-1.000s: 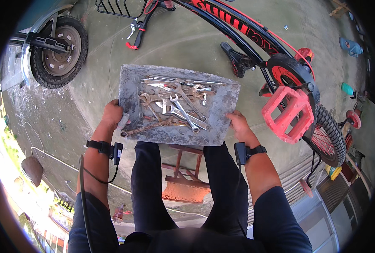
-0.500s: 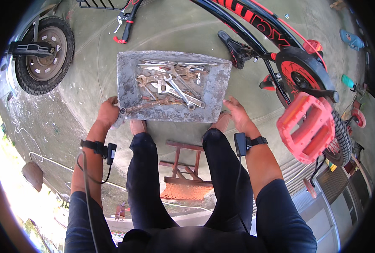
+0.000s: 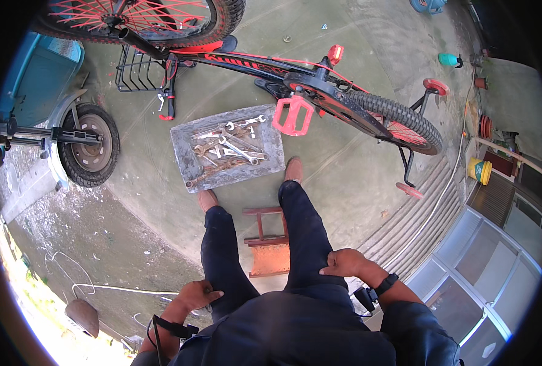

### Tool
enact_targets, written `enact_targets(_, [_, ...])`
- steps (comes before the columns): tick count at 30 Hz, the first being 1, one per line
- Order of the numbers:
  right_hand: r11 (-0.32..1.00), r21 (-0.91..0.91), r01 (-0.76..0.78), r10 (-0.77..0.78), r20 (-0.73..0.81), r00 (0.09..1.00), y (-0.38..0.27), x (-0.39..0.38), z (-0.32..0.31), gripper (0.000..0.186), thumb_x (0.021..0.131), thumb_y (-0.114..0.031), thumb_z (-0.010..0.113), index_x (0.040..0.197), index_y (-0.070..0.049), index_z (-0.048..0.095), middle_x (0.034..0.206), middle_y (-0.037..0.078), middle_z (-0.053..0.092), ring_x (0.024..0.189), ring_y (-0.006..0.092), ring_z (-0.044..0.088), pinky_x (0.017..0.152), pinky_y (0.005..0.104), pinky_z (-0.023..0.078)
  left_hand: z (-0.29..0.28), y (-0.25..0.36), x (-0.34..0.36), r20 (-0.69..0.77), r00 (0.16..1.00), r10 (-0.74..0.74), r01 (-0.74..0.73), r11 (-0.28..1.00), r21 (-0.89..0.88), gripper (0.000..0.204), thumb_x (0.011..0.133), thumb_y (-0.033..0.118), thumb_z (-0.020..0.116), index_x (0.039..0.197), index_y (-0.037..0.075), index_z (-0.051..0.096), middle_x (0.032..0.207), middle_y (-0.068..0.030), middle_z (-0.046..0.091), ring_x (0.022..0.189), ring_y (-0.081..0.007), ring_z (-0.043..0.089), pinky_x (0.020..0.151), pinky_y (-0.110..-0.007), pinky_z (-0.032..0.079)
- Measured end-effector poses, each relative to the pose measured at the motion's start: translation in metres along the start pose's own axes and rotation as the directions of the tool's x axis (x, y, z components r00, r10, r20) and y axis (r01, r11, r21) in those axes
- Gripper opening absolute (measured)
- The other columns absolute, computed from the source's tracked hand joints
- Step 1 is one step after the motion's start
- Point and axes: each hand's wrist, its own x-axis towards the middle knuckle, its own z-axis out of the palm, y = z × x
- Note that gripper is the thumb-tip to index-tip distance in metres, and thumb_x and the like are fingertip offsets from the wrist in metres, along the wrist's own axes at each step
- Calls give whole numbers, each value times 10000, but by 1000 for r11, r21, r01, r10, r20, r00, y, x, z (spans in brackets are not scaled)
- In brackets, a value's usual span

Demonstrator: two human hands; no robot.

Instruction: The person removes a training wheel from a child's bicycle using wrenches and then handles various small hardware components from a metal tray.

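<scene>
Both half-curled, left hand (image 3: 196,295) and right hand (image 3: 344,263) rest against the trousers (image 3: 306,235), grip on cloth unclear; careful footing near the gray tray (image 3: 240,175) seems wise.

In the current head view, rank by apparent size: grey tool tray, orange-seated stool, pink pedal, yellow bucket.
1. Grey tool tray
2. Orange-seated stool, visible part
3. Pink pedal
4. Yellow bucket

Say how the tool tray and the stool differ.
The tray is grey, the stool reddish-brown and orange. The tray has solid walls and holds wrenches; the stool shows open framing. The tray lies beyond the shoes, the stool between the legs. Both rest on the floor.
</scene>
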Motion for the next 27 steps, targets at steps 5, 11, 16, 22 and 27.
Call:
enact_targets(5, [997, -61, 58, -70, -229, 971, -10, -26, 27, 384, 871, -466, 615, 779, -93, 626, 755, 130, 653, 772, 345, 643, 685, 434, 491, 9, -2, 5, -5, 996, 92, -89, 974, 210, 456, 883, 524, 593, 952, 80, 677, 952, -184, 692, 971, -371, 650, 841, -456, 508])
enact_targets(11, [941, 185, 284, -321, 218, 922, 28, -68, 15, 330, 886, -353, 643, 722, -72, 589, 648, 103, 581, 639, 217, 594, 603, 367, 445, 30, 32, -26, 237, 946, 223, -250, 964, 91, 383, 913, 431, 552, 971, 67, 657, 983, -219, 669, 976, -397, 632, 843, -451, 490])
enact_targets(16, [944, 245, 221, -303, 377, 876, 74, -81, -3, 303, 895, -309, 625, 722, -63, 591, 630, 80, 578, 622, 166, 612, 576, 342, 459, 58, 81, -49, 362, 876, 318, -294, 948, -123, 326, 899, 353, 542, 998, 63, 653, 997, -232, 658, 976, -391, 632, 837, -444, 481])
enact_targets(22, [961, -11, 275, -225, 547, 806, 48, -2, -61, 291, 892, -338, 623, 774, -72, 634, 667, 84, 636, 627, 209, 656, 571, 349, 493, 72, 127, 48, 590, 702, 399, -463, 885, -48, 357, 910, 355, 539, 1039, 45, 659, 1007, -214, 672, 969, -378, 640, 834, -432, 485])
enact_targets(27, [851, 186, 491, -489, -58, 870, 46, 109, -53, 321, 869, -376, 665, 908, -58, 679, 821, 101, 695, 758, 249, 667, 679, 368, 511, -6, 150, 123, 87, 936, 342, -334, 938, -98, 323, 916, 373, 620, 976, 59, 666, 875, -171, 688, 818, -322, 665, 750, -393, 512])
